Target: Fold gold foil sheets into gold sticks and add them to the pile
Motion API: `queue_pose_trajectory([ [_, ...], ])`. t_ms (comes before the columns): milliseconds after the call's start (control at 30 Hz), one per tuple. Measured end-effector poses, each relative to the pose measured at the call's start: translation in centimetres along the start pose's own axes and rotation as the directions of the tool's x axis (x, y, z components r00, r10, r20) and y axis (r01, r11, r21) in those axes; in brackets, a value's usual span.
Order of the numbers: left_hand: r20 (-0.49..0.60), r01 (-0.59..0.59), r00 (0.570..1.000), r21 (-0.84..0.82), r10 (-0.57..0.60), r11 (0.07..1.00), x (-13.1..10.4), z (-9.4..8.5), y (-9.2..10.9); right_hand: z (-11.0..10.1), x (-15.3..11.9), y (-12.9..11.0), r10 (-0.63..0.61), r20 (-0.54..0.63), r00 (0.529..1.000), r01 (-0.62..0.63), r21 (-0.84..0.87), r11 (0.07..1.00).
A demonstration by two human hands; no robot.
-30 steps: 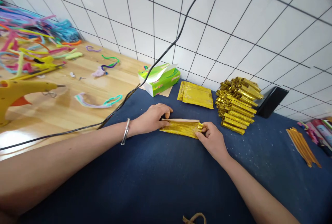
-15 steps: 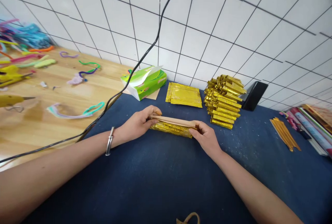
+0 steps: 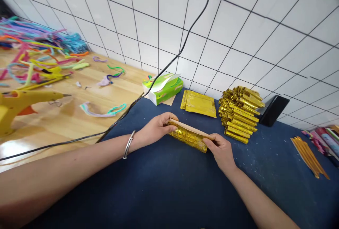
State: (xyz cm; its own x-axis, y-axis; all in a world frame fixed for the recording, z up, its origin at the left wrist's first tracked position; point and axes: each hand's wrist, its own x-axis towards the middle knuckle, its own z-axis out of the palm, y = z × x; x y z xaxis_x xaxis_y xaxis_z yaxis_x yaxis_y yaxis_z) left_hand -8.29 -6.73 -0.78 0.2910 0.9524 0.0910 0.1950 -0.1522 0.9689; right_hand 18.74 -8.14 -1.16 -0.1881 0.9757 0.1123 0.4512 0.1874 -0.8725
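Between my two hands is a piece of gold foil paper [image 3: 189,139], its brownish inner side showing along the top edge as a folded strip. My left hand [image 3: 161,127] pinches its left end, thumb in front and fingers behind. At the other end, my right hand [image 3: 220,148] grips the corner in the same way. A flat stack of gold foil sheets [image 3: 200,104] lies just beyond the held paper. To its right rises a pile of folded gold foil strips [image 3: 238,116].
A green tissue box [image 3: 166,89] stands by the wall, with a black cable [image 3: 182,47] hanging across it. A black phone [image 3: 274,111] leans at the back right, near flat golden strips [image 3: 309,156]. On the wooden surface at left are a yellow glue gun [image 3: 23,105] and colourful pipe cleaners [image 3: 39,45].
The view has swung left, so things appear further right and the whole glue gun body shows. The gold paper is now tilted, its front face more visible, with both hands still gripping it.
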Motion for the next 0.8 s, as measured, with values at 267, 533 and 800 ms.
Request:
queue_pose_trajectory([
  [267,-0.07,-0.005,0.998,-0.017,0.004,1.0,-0.37,0.14,0.67,0.04,0.07,-0.31,0.016,0.052,0.999,-0.016,-0.004,1.0],
  [533,-0.124,-0.04,0.991,0.041,0.045,0.998,-0.47,0.04,0.53,0.11,0.02,-0.38,0.003,0.098,0.995,0.002,-0.046,0.999],
  [800,-0.132,-0.02,0.991,0.126,0.037,0.992,-0.33,0.1,0.03,0.08,-0.02,-0.69,-0.057,0.028,0.998,0.059,-0.109,0.992],
])
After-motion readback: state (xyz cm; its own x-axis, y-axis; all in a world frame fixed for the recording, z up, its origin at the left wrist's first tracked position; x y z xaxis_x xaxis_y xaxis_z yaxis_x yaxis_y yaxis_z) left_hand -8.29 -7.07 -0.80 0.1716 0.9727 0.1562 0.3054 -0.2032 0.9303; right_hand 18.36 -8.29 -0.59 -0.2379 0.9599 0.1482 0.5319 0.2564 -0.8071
